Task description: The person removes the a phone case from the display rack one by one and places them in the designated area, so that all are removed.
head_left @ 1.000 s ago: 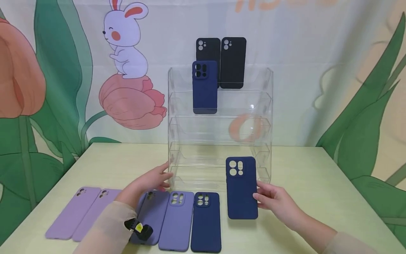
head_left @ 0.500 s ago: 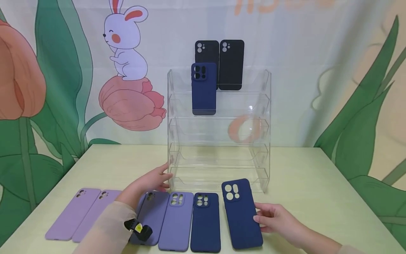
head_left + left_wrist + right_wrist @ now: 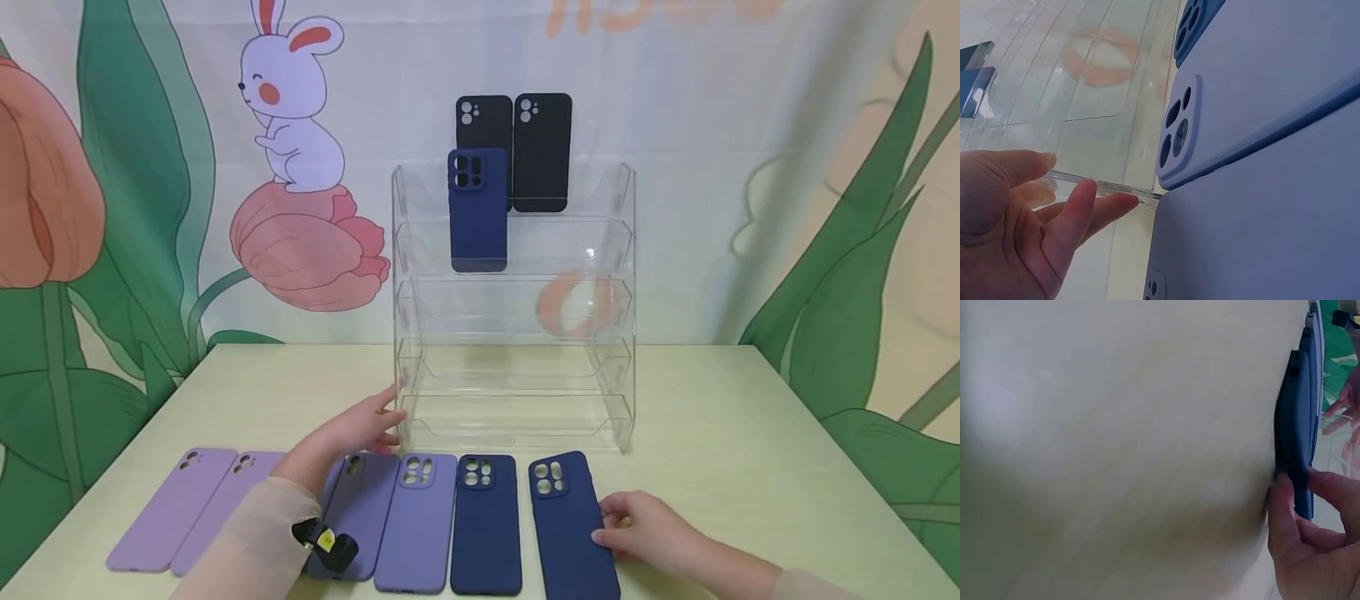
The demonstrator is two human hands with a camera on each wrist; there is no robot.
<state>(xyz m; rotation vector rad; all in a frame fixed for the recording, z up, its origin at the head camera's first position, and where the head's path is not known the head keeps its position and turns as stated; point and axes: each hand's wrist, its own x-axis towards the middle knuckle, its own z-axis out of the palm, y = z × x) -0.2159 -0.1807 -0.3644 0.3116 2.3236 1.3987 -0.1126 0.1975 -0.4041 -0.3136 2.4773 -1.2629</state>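
My right hand (image 3: 648,532) pinches a dark blue phone case (image 3: 572,525) by its right edge, thumb on one face and fingers on the other. In the right wrist view this case (image 3: 1294,419) lies close to the tabletop, slightly tilted. My left hand (image 3: 360,429) holds the lower left side panel of a clear acrylic display rack (image 3: 517,408). In the left wrist view the thumb and fingers of the left hand (image 3: 1041,212) lie on either side of that panel. Another dark blue phone case (image 3: 486,529) lies just left of the gripped one.
Several purple phone cases (image 3: 416,529) lie in a row at left, partly under the left forearm. Two black cases (image 3: 542,158) stand in the rack's top tier, and a dark blue case (image 3: 478,217) stands in the tier below. A printed curtain (image 3: 697,167) hangs behind the table.
My right hand has lowered the dark blue phone case from in front of the rack toward the tabletop, tilting it slightly. My left hand has stayed at the rack's side.
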